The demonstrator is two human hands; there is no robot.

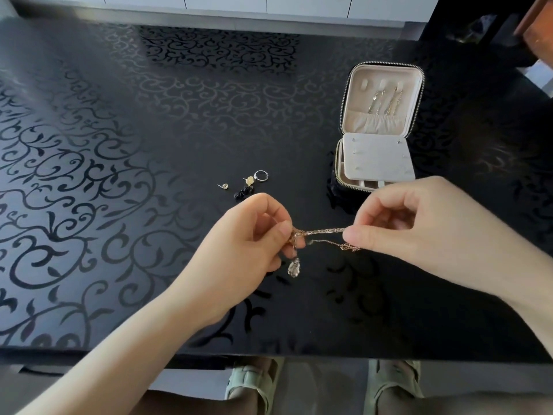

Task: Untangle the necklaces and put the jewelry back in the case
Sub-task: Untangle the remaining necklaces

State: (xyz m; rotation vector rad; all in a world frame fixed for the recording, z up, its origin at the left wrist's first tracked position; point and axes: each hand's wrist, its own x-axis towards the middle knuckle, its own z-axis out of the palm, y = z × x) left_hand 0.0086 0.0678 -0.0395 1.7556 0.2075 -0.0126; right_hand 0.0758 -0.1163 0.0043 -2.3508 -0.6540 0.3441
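Observation:
Thin gold necklace chains stretch between my two hands above the black table. My left hand pinches one end, where a clear crystal pendant dangles below the fingers. My right hand pinches the other end between thumb and forefinger. The jewelry case stands open at the right, beige inside, with long drop earrings hanging in its lid. On the table left of the case lie a silver ring, a yellow stud earring, a small gold stud and a dark bead piece.
The black table has a glossy swirl pattern; its near edge runs across the bottom of the view. Below it I see my feet in pale sandals. A white wall unit runs behind the table's far edge.

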